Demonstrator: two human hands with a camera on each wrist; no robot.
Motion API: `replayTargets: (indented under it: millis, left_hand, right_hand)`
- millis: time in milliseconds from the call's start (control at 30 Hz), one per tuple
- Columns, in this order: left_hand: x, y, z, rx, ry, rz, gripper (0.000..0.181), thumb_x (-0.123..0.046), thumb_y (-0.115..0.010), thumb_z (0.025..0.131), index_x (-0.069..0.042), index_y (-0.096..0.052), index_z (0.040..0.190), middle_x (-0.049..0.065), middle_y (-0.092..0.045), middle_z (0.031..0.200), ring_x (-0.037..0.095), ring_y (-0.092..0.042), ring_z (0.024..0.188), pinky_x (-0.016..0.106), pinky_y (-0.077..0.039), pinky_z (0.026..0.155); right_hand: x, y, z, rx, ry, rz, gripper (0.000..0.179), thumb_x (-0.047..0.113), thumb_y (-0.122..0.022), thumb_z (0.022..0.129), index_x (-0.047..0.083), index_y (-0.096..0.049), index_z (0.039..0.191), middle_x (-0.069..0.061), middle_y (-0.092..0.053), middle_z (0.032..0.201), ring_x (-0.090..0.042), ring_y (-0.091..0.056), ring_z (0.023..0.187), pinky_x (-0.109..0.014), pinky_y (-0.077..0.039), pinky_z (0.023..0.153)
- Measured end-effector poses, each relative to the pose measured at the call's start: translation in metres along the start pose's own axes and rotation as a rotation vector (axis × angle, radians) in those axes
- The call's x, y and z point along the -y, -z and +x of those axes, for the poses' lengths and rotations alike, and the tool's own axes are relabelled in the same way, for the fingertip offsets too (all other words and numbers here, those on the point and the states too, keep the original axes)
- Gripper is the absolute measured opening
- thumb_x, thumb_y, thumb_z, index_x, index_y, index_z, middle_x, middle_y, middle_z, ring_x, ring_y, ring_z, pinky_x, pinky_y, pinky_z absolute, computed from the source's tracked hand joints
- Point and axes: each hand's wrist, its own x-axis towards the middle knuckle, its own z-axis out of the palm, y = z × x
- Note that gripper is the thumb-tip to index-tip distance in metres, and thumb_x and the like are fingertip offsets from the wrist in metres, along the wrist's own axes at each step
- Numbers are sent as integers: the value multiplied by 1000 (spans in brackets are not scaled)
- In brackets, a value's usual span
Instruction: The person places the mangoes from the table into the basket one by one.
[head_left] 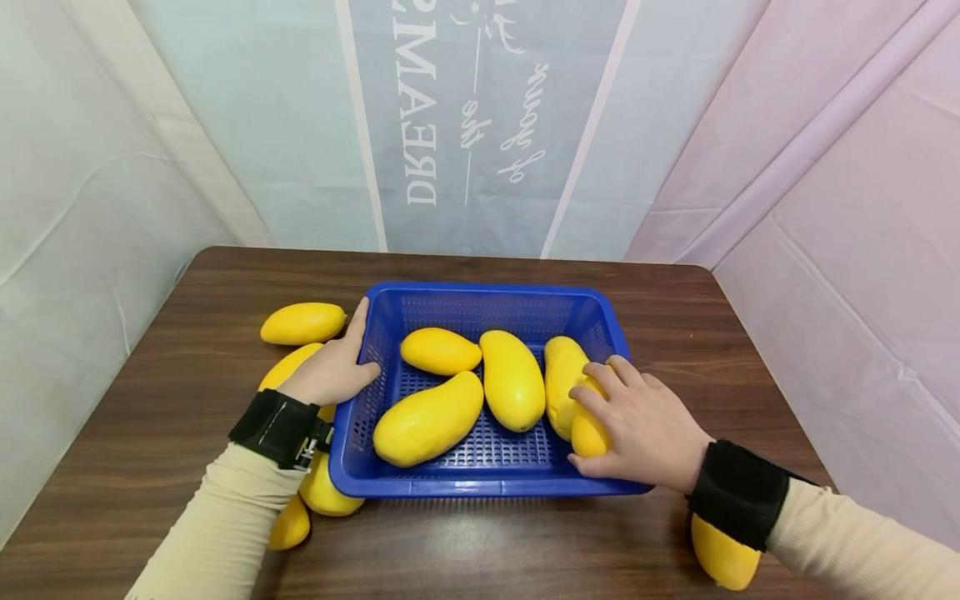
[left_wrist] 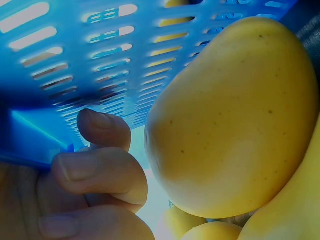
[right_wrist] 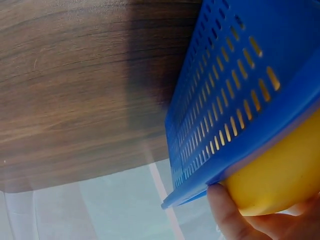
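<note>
A blue plastic basket [head_left: 480,487] with slotted walls stands on the table, holding several yellow mangoes [head_left: 512,381]. My left hand [head_left: 332,372] grips its left rim, the thumb over the inside. Curled fingers [left_wrist: 102,170] show under the rim in the left wrist view, beside a large speckled mango [left_wrist: 235,120] outside the basket. At the basket's right end, my right hand [head_left: 645,421] holds a mango [head_left: 590,425] against another mango [head_left: 562,375]. The right wrist view shows that held mango [right_wrist: 280,172] at the rim, partly hidden by the basket wall.
More mangoes lie left of the basket, one at the back [head_left: 302,323] and others partly under my left arm. Another mango [head_left: 723,550] lies near the front right, partly covered by my right wrist. Behind the brown table [head_left: 480,550] hangs a printed cloth [head_left: 495,125].
</note>
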Motion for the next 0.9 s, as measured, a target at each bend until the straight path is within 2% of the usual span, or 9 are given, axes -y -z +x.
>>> replayTargets:
  millis: [300, 733, 900]
  left_hand:
    - [1, -1, 0, -8, 5, 18, 97, -19, -51, 97, -20, 28, 154, 7, -54, 62, 20, -51, 41, 32, -48, 46]
    - [1, 0, -1, 2, 10, 1, 97, -19, -50, 97, -21, 29, 154, 7, -55, 63, 21, -54, 42, 32, -49, 47]
    - [2, -1, 0, 1, 7, 8, 97, -19, -50, 97, -19, 27, 154, 7, -55, 63, 21, -54, 42, 33, -49, 47]
  right_hand:
    - [-7, -4, 11, 4, -2, -2, 70, 68, -72, 68, 15, -67, 112, -12, -60, 116, -29, -51, 101, -40, -50, 69]
    - [-9, -3, 32, 55, -53, 36, 67, 66, -69, 72, 16, -67, 116, -13, -60, 121, -31, -51, 106, -43, -53, 75]
    - [-7, -4, 41, 62, -43, 53, 70, 65, -70, 70, 15, -66, 119, -14, -59, 123, -32, -52, 106, -44, -54, 75]
